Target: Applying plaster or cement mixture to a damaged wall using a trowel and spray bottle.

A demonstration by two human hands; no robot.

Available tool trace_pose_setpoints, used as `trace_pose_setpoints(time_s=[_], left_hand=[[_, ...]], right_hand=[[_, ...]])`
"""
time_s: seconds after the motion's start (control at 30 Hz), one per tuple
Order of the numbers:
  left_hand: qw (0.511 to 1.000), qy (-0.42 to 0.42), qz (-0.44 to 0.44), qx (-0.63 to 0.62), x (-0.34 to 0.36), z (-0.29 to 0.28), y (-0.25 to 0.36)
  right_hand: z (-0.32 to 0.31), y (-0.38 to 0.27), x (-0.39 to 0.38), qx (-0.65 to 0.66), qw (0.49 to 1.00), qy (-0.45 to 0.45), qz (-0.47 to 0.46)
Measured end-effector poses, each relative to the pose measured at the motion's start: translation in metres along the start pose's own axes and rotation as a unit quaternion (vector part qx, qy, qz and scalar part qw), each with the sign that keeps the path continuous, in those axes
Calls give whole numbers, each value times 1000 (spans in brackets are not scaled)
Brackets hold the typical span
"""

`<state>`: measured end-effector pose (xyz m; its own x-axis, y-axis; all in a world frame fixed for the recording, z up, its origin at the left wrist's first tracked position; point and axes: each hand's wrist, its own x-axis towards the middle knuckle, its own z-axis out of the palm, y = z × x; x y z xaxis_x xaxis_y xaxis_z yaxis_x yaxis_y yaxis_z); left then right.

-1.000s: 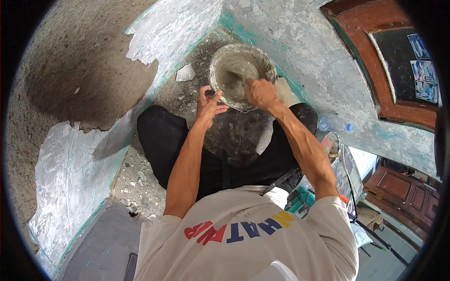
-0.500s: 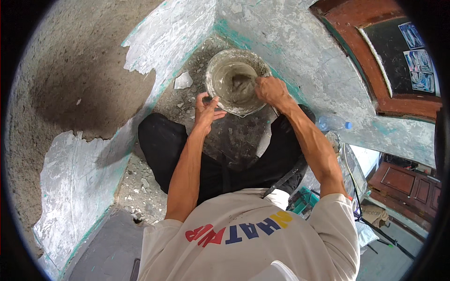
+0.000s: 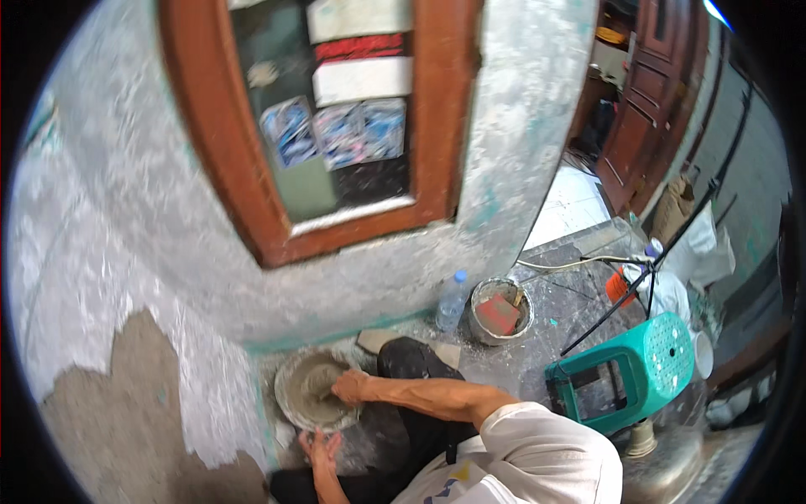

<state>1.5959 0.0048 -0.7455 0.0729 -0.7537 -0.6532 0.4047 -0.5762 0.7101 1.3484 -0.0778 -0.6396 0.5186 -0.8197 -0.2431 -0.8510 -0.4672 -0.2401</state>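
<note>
A round mortar-smeared bucket [image 3: 288,378] holding wet grey mix [image 3: 306,374] stands in the wall corner between my bent legs. My right hand [image 3: 351,386] is closed inside it on something I cannot make out, low in the mix. My left hand [image 3: 321,449] has its fingers apart at the bucket's near lower edge, beneath the rim. A flat pale piece [image 3: 374,340] lies behind the bucket beside my knee.
Rightward are a water bottle [image 3: 450,307], a second bucket [image 3: 483,328] with a red object inside, a green plastic stool [image 3: 667,353], black poles [image 3: 609,307] and white sacks. A wood-framed window [image 3: 457,151] is above; an open door [image 3: 630,118] stands at upper right.
The view has swung up and rightward, bringing the window, doorway, second bucket and stool into fuller view. My right hand shifted in the mix; my left hand stayed at the bucket.
</note>
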Motion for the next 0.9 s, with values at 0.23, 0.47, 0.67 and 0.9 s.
trace_pose_setpoints(time_s=[0.23, 0.47, 0.67, 0.9], left_hand=[[998, 17, -48, 30, 35, 7, 45], [989, -60, 9, 136, 48, 125, 121], [975, -106, 34, 190, -1, 216, 152], [966, -130, 44, 220, -20, 252, 165]], right_hand=[[-2, 18, -7, 40, 999, 25, 17], [35, 13, 28, 107, 988, 106, 23], [178, 34, 251, -73, 635, 114, 761], [155, -3, 258, -9, 631, 188, 753]])
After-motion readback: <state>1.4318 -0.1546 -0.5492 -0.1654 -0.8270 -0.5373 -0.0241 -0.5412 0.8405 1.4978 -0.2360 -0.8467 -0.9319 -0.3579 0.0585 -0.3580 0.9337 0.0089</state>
